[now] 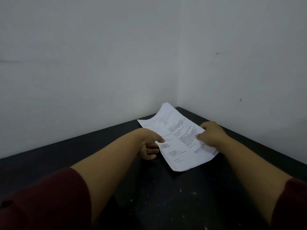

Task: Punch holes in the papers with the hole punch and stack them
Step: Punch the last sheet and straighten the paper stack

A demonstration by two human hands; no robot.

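A: How far along?
B: Low in the frame, dark red sleeves. At centre, the left hand pinches the papers; the right hand grips their right edge above the black table. No hole punch visible, so probably nothing is punched.
A: Any readable writing?
B: Printed text, too blurred.

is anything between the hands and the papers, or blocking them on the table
Nothing visible does. Both hands already touch the papers: the left hand at their left edge, the right hand at their right edge. The dark table around them shows no hole punch.
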